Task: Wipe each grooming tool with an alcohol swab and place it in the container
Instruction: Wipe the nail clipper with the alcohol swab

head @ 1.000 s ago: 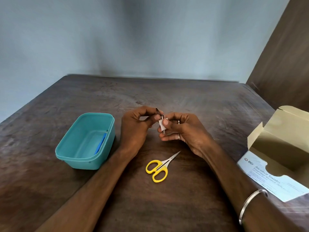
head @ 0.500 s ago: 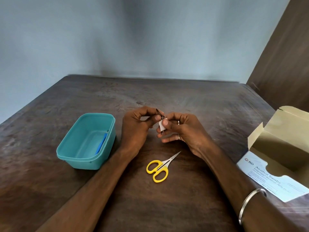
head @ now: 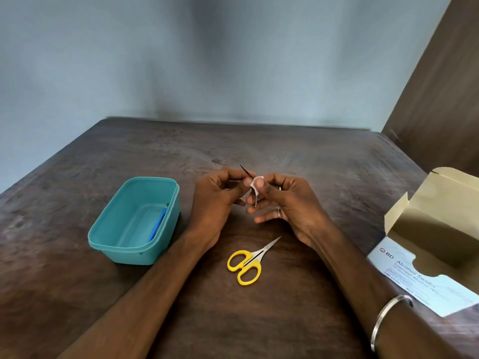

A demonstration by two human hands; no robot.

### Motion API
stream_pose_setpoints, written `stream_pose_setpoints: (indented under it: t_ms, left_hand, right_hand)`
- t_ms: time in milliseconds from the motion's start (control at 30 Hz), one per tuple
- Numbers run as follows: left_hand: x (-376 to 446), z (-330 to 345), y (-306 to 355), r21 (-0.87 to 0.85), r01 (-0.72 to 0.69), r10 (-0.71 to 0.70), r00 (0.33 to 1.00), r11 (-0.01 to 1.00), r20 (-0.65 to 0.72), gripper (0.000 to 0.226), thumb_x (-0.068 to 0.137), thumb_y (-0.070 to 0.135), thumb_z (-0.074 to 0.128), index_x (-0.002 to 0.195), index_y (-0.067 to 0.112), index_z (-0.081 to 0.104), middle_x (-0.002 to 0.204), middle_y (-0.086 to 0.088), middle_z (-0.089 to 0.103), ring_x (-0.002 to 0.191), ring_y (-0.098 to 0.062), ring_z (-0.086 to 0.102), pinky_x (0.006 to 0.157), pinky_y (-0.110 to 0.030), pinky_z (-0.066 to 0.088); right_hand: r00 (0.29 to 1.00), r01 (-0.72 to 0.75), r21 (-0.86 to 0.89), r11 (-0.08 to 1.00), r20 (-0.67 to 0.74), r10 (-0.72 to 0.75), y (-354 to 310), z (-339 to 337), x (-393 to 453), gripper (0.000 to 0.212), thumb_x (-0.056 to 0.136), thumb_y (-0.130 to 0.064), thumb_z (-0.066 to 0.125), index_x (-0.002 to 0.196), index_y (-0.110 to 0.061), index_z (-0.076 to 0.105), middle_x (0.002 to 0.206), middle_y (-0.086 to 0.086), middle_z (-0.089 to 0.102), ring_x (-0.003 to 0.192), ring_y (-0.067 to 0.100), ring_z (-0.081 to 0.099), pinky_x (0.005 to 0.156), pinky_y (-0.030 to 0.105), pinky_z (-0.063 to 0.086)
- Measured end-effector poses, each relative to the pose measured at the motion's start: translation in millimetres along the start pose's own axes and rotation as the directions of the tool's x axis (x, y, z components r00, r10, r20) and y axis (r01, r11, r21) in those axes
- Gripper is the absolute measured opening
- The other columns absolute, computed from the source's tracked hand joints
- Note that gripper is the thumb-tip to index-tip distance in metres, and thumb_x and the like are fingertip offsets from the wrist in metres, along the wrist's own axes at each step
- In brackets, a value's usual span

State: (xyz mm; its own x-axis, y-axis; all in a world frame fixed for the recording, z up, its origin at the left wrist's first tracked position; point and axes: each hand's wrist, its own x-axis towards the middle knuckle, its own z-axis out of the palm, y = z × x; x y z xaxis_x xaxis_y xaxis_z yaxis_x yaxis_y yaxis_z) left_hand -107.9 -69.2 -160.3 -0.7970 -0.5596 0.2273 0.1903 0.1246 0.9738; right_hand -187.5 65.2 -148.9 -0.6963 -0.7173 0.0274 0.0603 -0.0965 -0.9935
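Above the middle of the table, my left hand [head: 217, 200] pinches a small dark metal grooming tool [head: 247, 172], probably tweezers, whose tip sticks up and back. My right hand [head: 287, 203] presses a white alcohol swab [head: 255, 183] around the tool between thumb and forefinger. Yellow-handled scissors [head: 246, 263] lie on the table just in front of my hands, blades pointing to the right and back. The teal plastic container [head: 103, 237] stands to the left, with a blue tool [head: 156, 226] lying inside along its right wall.
An open cardboard box of alcohol swabs [head: 425, 244] lies at the right edge of the dark wooden table [head: 324, 161], its flap raised. A pale wall runs behind the table and a brown panel stands at the far right.
The swab in my right hand has slid up along the tool, toward its tip. Both hands stay in nearly the same place; the scissors and container have not moved.
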Motion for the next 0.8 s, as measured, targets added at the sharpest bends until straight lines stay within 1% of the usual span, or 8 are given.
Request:
stream_pose_setpoints:
  t_ms: [200, 300, 433, 500, 567, 633, 700, 800]
  left_hand:
    - [-2.2, 1.7, 2.1, -0.033, 0.040, -0.041, 0.999, 0.999, -0.024, 0.009, 0.085, 0.007, 0.070, 0.092, 0.012, 0.074, 0.085, -0.001, 0.076, 0.075, -0.013, 0.070, 0.062, -0.025, 0.058]
    - [-3.5, 2.8, 2.3, -0.037, 0.042, -0.042, 0.999, 0.998, 0.000, 0.014, 0.086, 0.008, 0.070, 0.097, 0.015, 0.076, 0.090, -0.001, 0.077, 0.080, -0.014, 0.071, 0.062, -0.025, 0.057]
    - [-5.4, 4.4, 3.8, -0.047, 0.045, -0.042, 0.998, 0.998, 0.055, 0.023, 0.084, 0.007, 0.071, 0.103, 0.019, 0.076, 0.095, 0.004, 0.078, 0.082, -0.013, 0.072, 0.061, -0.026, 0.057]
    - [-5.7, 4.7, 4.1, -0.036, 0.056, -0.054, 0.996, 0.998, 0.071, 0.026, 0.081, 0.004, 0.073, 0.104, 0.017, 0.076, 0.095, 0.004, 0.078, 0.080, -0.019, 0.071, 0.062, -0.031, 0.058]
    - [-5.1, 4.4, 3.7, -0.056, 0.070, -0.066, 0.995, 0.996, 0.080, 0.028, 0.079, 0.001, 0.074, 0.105, 0.011, 0.076, 0.093, -0.002, 0.078, 0.074, -0.024, 0.069, 0.060, -0.031, 0.058]
    - [-4.2, 4.7, 2.7, -0.082, 0.076, -0.069, 0.993, 0.994, 0.091, 0.029, 0.079, -0.002, 0.074, 0.106, 0.007, 0.075, 0.093, -0.006, 0.078, 0.073, -0.022, 0.068, 0.058, -0.028, 0.057]
    - [-3.7, 3.7, 1.5, -0.085, 0.074, -0.065, 0.993, 0.994, 0.102, 0.031, 0.079, -0.004, 0.073, 0.108, 0.007, 0.075, 0.095, -0.006, 0.078, 0.076, -0.023, 0.070, 0.059, -0.027, 0.058]
    - [-3.5, 3.5, 2.4, -0.099, 0.064, -0.051, 0.991, 0.993, 0.124, 0.032, 0.080, -0.007, 0.070, 0.108, 0.008, 0.074, 0.097, -0.007, 0.077, 0.079, -0.022, 0.072, 0.060, -0.027, 0.059]
  right_hand:
    - [0.999, -0.009, -0.015, 1.000, -0.036, 0.009, -1.0, -0.1, 0.1, 0.024, 0.090, -0.028, 0.068, 0.103, -0.008, 0.072, 0.085, 0.014, 0.075, 0.076, 0.031, 0.073, 0.057, 0.036, 0.059]
    - [0.996, -0.005, -0.002, 1.000, -0.094, 0.005, -1.1, -0.3, -0.6, 0.022, 0.090, -0.027, 0.069, 0.101, -0.008, 0.071, 0.086, 0.014, 0.076, 0.073, 0.030, 0.074, 0.055, 0.035, 0.059]
    - [0.984, 0.010, 0.015, 1.000, -0.177, -0.007, -0.3, 0.5, -0.8, 0.022, 0.090, -0.026, 0.070, 0.101, -0.008, 0.071, 0.085, 0.013, 0.077, 0.068, 0.026, 0.074, 0.050, 0.032, 0.057]
    - [0.982, 0.022, 0.003, 1.000, -0.190, -0.021, 0.4, 0.3, -0.3, 0.019, 0.090, -0.026, 0.070, 0.100, -0.010, 0.072, 0.083, 0.012, 0.077, 0.068, 0.025, 0.074, 0.049, 0.031, 0.057]
    - [0.981, 0.025, -0.004, 1.000, -0.190, -0.025, 1.2, 0.6, 0.7, 0.017, 0.089, -0.024, 0.071, 0.098, -0.009, 0.072, 0.082, 0.013, 0.077, 0.067, 0.025, 0.074, 0.049, 0.031, 0.057]
    - [0.980, 0.029, 0.003, 1.000, -0.195, -0.028, 1.4, 0.4, 1.7, 0.016, 0.087, -0.019, 0.073, 0.096, -0.007, 0.069, 0.078, 0.012, 0.076, 0.064, 0.024, 0.073, 0.049, 0.031, 0.057]
    - [0.980, 0.040, 0.009, 0.999, -0.197, -0.038, 1.5, 0.8, 2.4, 0.014, 0.084, -0.012, 0.075, 0.093, -0.006, 0.066, 0.074, 0.011, 0.075, 0.060, 0.023, 0.072, 0.049, 0.030, 0.057]
    - [0.978, 0.056, 0.023, 0.998, -0.202, -0.051, 0.4, -0.4, 1.9, 0.016, 0.082, -0.009, 0.077, 0.092, -0.006, 0.066, 0.074, 0.011, 0.075, 0.060, 0.024, 0.072, 0.053, 0.032, 0.059]
